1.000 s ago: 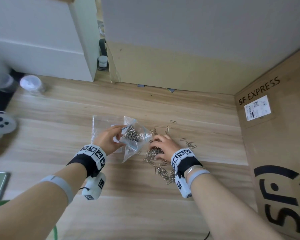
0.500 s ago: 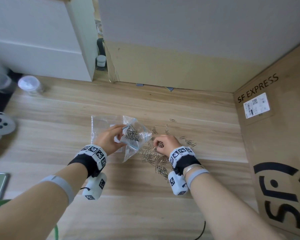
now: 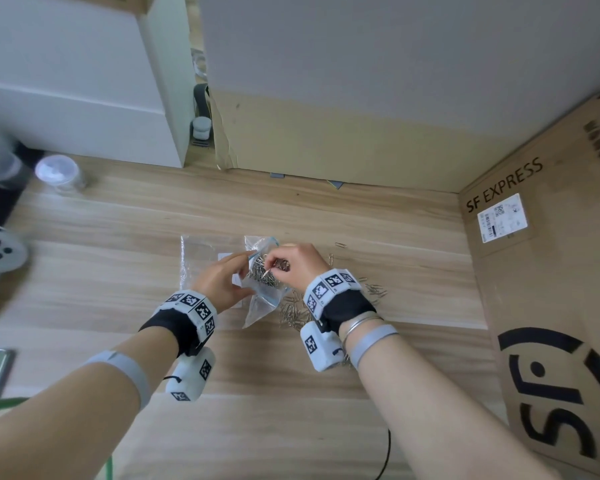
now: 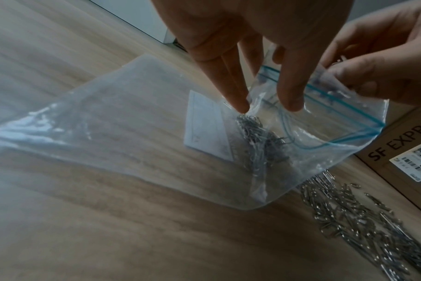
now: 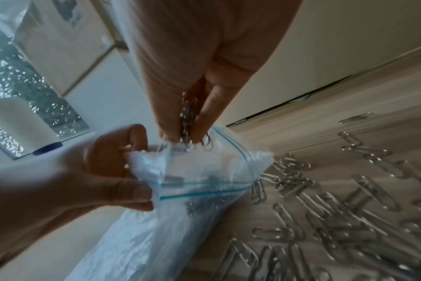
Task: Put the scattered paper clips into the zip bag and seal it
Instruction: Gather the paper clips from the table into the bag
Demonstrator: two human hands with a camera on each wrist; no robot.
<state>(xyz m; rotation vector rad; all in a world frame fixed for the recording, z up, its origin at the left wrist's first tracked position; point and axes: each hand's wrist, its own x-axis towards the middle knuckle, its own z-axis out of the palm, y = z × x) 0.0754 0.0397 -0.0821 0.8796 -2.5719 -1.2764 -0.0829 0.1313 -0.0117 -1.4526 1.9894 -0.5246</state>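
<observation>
The left hand [image 3: 222, 284] pinches the near lip of the zip bag [image 4: 308, 152] and holds its mouth open; the thumb and forefinger are curled on the plastic, and the other fingers [image 4: 231, 89] extend straight down along the bag wall. The right hand [image 3: 293, 263] sits directly over the mouth, its fingertips closed on a small bunch of paper clips [image 5: 187, 121] whose lower ends already reach the blue zip line.

Step in hand: release the bunch into the bag.
- Lower the right fingertips past the zip track before opening them, so no clip catches on the blue strip or falls outside.
- Keep the left pinch steady and the lip raised. The plastic is limp; the mouth is likely to collapse if the grip slackens.
- Let the clips slide toward the heap already inside, below the left fingers, so the mouth stays clear for sealing.

The loose clips [image 4: 363, 220] lie on the counter [image 3: 291, 393] under and just to the right of the right wrist, close against the bag's lower corner. A few strays [image 3: 374, 289] lie farther right. Many remain, so the task appears less than half done, though the wrist hides part of the pile.

Room for moving: the counter toward the person is open. A cardboard box [image 3: 548, 306] stands to the right of the right hand, well apart from the clips, and limits a wide outward sweep. A second clear bag [image 3: 201, 251] lies flat beyond the left hand.
</observation>
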